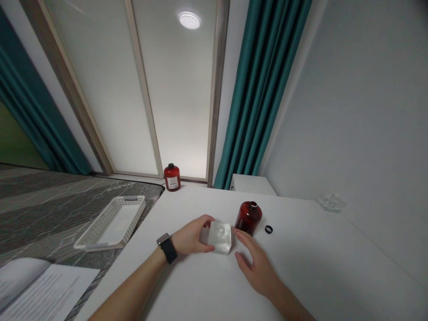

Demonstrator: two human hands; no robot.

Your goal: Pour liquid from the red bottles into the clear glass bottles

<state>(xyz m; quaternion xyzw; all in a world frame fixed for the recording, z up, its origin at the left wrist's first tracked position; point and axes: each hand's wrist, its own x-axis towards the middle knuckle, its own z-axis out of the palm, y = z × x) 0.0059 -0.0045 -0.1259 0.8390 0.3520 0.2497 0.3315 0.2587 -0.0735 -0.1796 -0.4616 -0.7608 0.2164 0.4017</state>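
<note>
A clear, square glass-like block [220, 237] with a round mark or opening on its upper face is at the near middle of the white table. My left hand [195, 234], with a watch on its wrist, grips the block's left side between thumb and fingers. Just right of it is my right hand [256, 263], fingers apart and holding nothing; whether a fingertip touches the block I cannot tell. Behind those fingers stands a dark red bottle [249, 216] without a cap, its lower part partly hidden. A black ring [268, 229] lies to the bottle's right.
Another red bottle [172, 177], black-capped and labelled, stands at the table's far left corner. Left of the white table [301, 267] are a white plastic basket [133, 214] and an open book [56, 290] on a grey surface. A clear glass-like object [331, 202] sits by the right wall.
</note>
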